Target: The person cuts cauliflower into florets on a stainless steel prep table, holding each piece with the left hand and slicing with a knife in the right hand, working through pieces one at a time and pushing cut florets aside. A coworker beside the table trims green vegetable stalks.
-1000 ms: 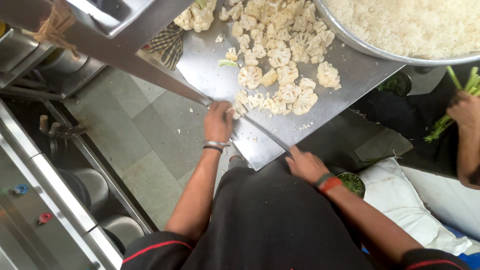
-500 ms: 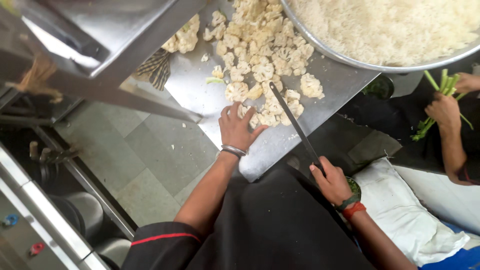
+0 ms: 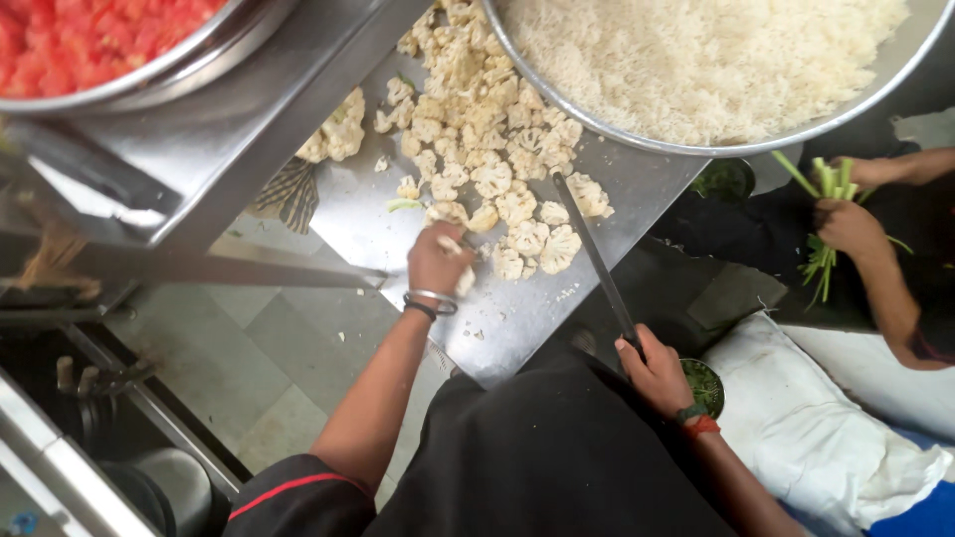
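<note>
Since half a second ago, the left hand (image 3: 439, 261) has closed over a cauliflower floret (image 3: 450, 213) at the near edge of the pile (image 3: 487, 129) on the steel tabletop (image 3: 517, 318). Right hand (image 3: 654, 373) grips the long knife (image 3: 594, 254), its tip resting among the florets just beside those fingers. A quick chop could nick them. Loose pieces near the tabletop's edge could roll off. Behind sits a bowl of rice (image 3: 696, 60).

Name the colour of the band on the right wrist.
Red, beside a dark one, on the right hand's wristband; head view.
</note>
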